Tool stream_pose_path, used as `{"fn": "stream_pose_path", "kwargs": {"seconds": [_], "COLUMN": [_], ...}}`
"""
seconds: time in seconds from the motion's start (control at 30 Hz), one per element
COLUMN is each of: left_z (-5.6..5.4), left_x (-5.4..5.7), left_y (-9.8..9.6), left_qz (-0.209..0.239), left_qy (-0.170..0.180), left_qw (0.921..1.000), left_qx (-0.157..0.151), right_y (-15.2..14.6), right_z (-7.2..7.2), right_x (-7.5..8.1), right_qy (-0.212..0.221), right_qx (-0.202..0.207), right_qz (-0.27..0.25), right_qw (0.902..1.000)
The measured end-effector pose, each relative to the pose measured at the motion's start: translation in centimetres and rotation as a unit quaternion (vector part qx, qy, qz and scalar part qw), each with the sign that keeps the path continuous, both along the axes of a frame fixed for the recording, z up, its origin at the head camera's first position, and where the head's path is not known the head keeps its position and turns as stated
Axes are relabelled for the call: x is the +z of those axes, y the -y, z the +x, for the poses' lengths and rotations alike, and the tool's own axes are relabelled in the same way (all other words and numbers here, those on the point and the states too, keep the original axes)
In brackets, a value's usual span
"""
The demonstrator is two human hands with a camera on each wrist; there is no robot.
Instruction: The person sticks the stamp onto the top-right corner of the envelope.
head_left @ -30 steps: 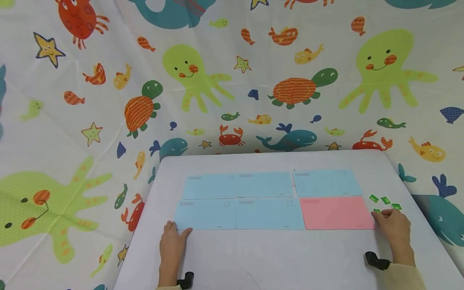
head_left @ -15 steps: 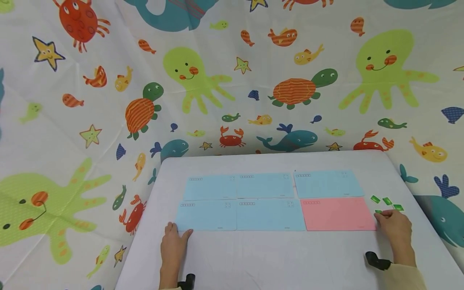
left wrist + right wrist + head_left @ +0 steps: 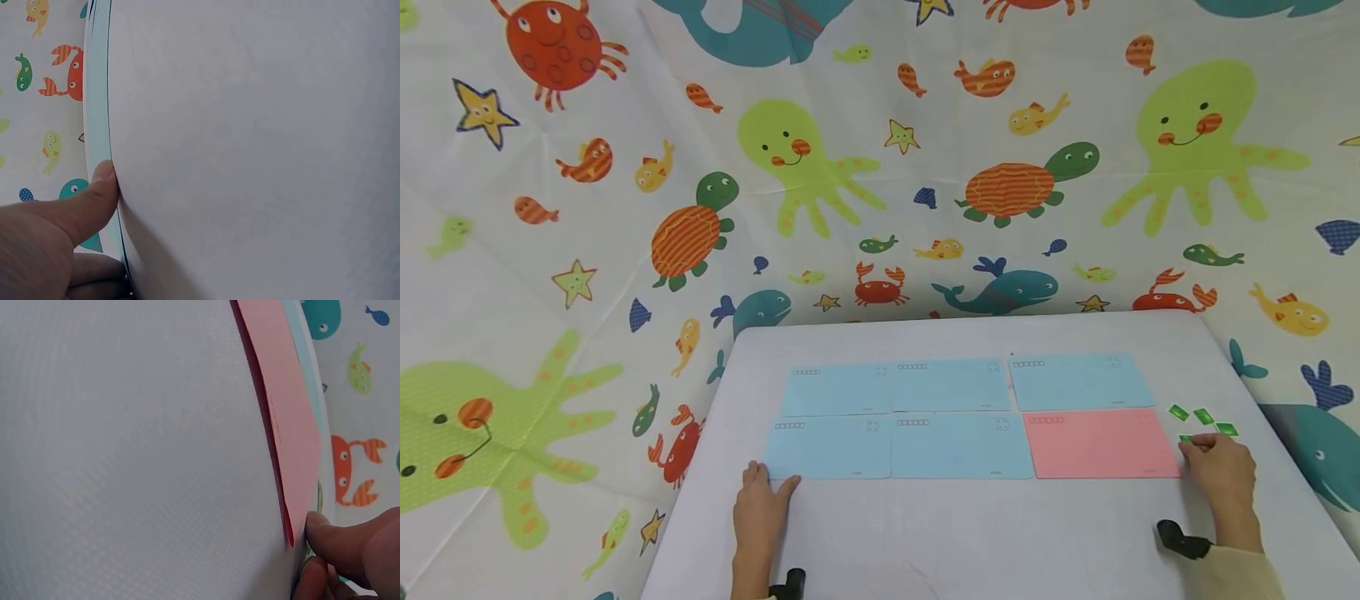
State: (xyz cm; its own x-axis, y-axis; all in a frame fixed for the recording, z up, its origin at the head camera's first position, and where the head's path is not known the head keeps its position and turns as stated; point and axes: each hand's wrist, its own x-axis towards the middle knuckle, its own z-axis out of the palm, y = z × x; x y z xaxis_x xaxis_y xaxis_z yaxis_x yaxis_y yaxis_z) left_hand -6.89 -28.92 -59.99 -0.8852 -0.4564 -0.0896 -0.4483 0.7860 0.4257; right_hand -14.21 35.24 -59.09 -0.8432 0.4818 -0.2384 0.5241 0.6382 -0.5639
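Observation:
Several blue envelopes (image 3: 958, 454) and one pink envelope (image 3: 1101, 446) lie in two rows on the white table. My left hand (image 3: 760, 508) rests at the lower left corner of the front-left blue envelope (image 3: 827, 454), thumb (image 3: 103, 178) on its near edge, fingers extended. Just right of the pink envelope, thumb and fingertips of my right hand (image 3: 1221, 475) pinch at a small green stamp (image 3: 1185, 438), mostly covered by them. Other green stamps (image 3: 1204, 416) lie just beyond that hand. In the right wrist view, the thumb (image 3: 325, 534) is beside the pink envelope's corner.
A white curtain (image 3: 842, 192) printed with sea animals hangs behind the table and along its left side. Black wrist mounts (image 3: 1182, 540) sit at both wrists. The white tabletop (image 3: 970, 542) extends in front of the envelopes.
Both hands stay almost in place. The whole scene shifts slightly down and right in the head view, and the curtain at the left sways a little.

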Motion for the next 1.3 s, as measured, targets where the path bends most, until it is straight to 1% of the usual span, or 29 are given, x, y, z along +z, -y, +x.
{"fn": "stream_pose_path", "kwargs": {"seconds": [0.17, 0.3, 0.53, 0.8, 0.9, 1.1, 1.3], "left_z": [0.1, 0.3, 0.1, -0.1, 0.0, 0.1, 0.2], "left_x": [-0.1, 0.0, 0.3, -0.2, -0.1, 0.1, 0.3], "left_y": [0.0, 0.0, -0.1, -0.1, 0.0, 0.0, -0.1], "left_qz": [0.001, -0.001, 0.004, -0.001, -0.002, 0.003, 0.003], "left_qy": [-0.006, -0.006, -0.003, -0.003, -0.004, 0.001, 0.000], "left_qw": [1.0000, 1.0000, 1.0000, 1.0000, 1.0000, 1.0000, 1.0000], "left_qx": [-0.006, -0.006, 0.004, 0.003, 0.004, -0.001, -0.003], "right_y": [0.1, 0.2, 0.0, -0.3, -0.2, -0.2, 0.1], "right_z": [0.0, -0.3, -0.9, -0.7, -0.7, -0.8, -0.6], "right_x": [0.2, 0.1, -0.1, 0.3, 0.5, 0.2, 0.4], "right_qy": [0.008, 0.007, 0.015, 0.024, 0.028, 0.046, 0.044], "right_qx": [0.003, 0.008, 0.019, 0.037, 0.032, 0.008, -0.002], "right_qz": [0.001, -0.002, -0.005, 0.001, -0.002, -0.013, -0.008], "right_qw": [1.0000, 0.9999, 0.9997, 0.9990, 0.9991, 0.9988, 0.9990]}}
